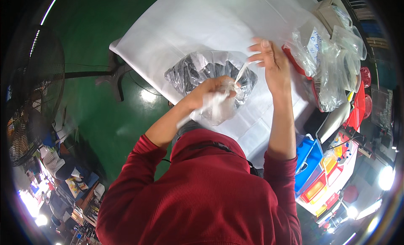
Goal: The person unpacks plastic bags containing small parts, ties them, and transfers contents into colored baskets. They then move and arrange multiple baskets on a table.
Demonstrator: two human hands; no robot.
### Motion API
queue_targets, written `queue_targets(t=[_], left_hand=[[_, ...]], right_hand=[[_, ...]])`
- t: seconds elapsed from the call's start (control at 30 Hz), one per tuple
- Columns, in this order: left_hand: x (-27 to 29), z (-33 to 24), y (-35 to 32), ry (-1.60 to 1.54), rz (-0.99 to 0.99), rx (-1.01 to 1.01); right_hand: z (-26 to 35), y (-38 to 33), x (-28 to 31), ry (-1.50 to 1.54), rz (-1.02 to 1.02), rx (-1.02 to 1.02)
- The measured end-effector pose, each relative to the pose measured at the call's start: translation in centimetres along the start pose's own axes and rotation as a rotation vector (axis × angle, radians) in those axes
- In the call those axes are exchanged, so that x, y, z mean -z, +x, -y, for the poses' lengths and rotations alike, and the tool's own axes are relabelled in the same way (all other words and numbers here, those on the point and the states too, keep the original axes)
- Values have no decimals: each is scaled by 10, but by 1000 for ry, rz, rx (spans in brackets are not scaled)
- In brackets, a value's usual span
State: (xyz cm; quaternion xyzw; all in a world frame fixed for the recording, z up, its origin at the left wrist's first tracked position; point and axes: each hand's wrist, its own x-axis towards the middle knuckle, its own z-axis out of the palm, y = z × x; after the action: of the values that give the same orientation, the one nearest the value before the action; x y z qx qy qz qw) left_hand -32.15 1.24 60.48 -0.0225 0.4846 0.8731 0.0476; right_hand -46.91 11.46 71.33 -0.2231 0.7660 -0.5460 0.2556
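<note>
A clear plastic bag (187, 72) with black contents lies on the white-covered table. My left hand (212, 87) is closed around the bag's gathered neck, and the loose plastic above the grip is blurred by motion. From the neck a thin white strip (241, 72) rises, stretched, to the fingers of my right hand (273, 66). That hand is raised to the right of the bag, its upper fingers spread; the strip appears held at its lower fingers. What the black contents are cannot be made out through the plastic.
White sheeting (176, 24) covers the table. Clear bags (330, 83) and a red-edged holder crowd its right side, near a pale box (330, 11). Closer to me on the right stand a blue bin (307, 160) and orange bins. A fan (38, 76) stands on the green floor at left.
</note>
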Motion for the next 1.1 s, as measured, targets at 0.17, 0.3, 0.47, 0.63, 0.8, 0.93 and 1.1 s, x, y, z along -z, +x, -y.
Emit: queue_targets(t=[0.17,0.3,0.47,0.63,0.8,0.93,1.1], left_hand=[[-6,-18,0,51,-192,239],[-1,-23,0,23,-153,290],[4,-22,1,153,-101,248],[14,-13,5,333,-30,251],[13,-18,6,489,12,254],[10,-25,9,587,39,355],[-9,-26,5,857,-59,218]], right_hand=[[-13,-30,0,-582,-43,511],[-33,-44,-9,-780,25,724],[-46,-43,-10,-893,72,807],[-44,-42,-9,-967,138,831],[-47,-41,-9,-990,206,822],[-53,-40,-14,-1037,185,798],[-63,-48,-24,-1056,78,696]])
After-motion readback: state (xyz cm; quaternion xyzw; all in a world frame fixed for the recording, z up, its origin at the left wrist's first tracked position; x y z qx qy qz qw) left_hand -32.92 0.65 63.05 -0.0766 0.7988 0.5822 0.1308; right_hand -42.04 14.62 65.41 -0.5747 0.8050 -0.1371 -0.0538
